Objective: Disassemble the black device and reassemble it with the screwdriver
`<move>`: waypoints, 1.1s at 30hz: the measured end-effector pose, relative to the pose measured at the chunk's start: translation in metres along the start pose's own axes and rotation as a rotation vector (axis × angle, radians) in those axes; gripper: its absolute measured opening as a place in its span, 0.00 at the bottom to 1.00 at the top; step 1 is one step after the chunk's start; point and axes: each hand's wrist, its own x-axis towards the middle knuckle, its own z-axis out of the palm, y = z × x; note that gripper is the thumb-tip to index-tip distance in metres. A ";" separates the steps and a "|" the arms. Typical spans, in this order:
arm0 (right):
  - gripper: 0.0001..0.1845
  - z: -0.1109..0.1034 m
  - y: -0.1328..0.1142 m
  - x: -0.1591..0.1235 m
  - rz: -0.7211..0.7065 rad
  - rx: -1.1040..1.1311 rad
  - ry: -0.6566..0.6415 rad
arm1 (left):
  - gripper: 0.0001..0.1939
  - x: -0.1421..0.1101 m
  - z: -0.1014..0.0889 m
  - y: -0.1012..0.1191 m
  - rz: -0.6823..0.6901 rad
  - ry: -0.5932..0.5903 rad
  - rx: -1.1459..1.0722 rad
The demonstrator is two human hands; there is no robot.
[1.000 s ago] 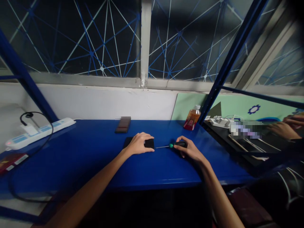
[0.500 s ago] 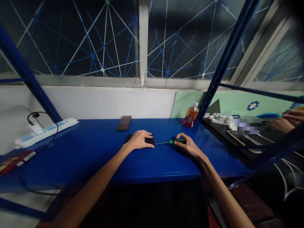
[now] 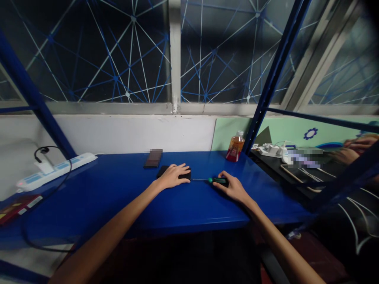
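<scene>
A flat black rectangular object [image 3: 186, 176] lies on the blue table, much of it hidden; its exact kind I cannot make out. My left hand [image 3: 173, 176] covers it from above, holding it against the table with thumb and fingers spread across its right part. In my right hand [image 3: 232, 186] is a screwdriver [image 3: 218, 181] with a black and green handle, gripped between thumb and fingers. Its thin shaft points left, nearly level, and the tip is at or very near the right end of the black object. Whether they touch is too small to tell.
Behind my left hand lies a dark phone-like slab [image 3: 153, 158], partly pixelated. A drink bottle [image 3: 235, 146] stands at the back right. On the left are a white power strip [image 3: 56, 169] with a black cable and a red box [image 3: 19, 209]. Another person's hands [image 3: 352, 152] show far right.
The view has shifted slightly. My left fingers have stretched flatter over the black object. The screwdriver keeps pointing at the object's right end, its handle turned somewhat in my right hand.
</scene>
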 end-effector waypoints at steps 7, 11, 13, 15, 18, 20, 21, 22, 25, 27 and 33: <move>0.22 0.005 -0.002 -0.002 0.010 -0.065 0.045 | 0.26 -0.002 0.013 0.006 -0.020 0.125 0.117; 0.22 0.006 0.001 -0.001 0.015 -0.038 0.056 | 0.27 0.003 0.012 0.008 -0.020 0.093 0.136; 0.21 0.006 0.003 -0.001 0.003 -0.007 0.034 | 0.27 0.004 0.013 0.009 -0.019 0.109 0.142; 0.21 0.005 0.005 -0.001 0.006 0.007 0.022 | 0.26 0.004 0.016 0.010 -0.013 0.158 0.147; 0.24 0.004 0.003 -0.002 0.002 -0.041 0.043 | 0.26 0.002 0.020 0.011 0.000 0.210 0.135; 0.26 0.004 -0.001 -0.003 0.001 -0.075 0.045 | 0.26 0.001 0.022 0.011 0.002 0.221 0.120; 0.25 0.004 -0.003 -0.004 0.009 -0.079 0.040 | 0.25 0.000 0.022 0.011 0.001 0.224 0.115; 0.24 0.004 -0.005 -0.004 0.020 -0.071 0.036 | 0.25 0.000 0.022 0.011 0.000 0.226 0.113; 0.20 0.003 -0.006 -0.005 0.033 -0.003 0.028 | 0.25 -0.001 0.021 0.012 0.002 0.222 0.113; 0.21 0.002 -0.003 -0.005 0.023 0.038 0.032 | 0.25 -0.001 0.021 0.013 0.012 0.219 0.113; 0.24 0.003 -0.001 -0.006 -0.027 -0.066 0.053 | 0.25 -0.002 0.020 0.013 0.024 0.208 0.120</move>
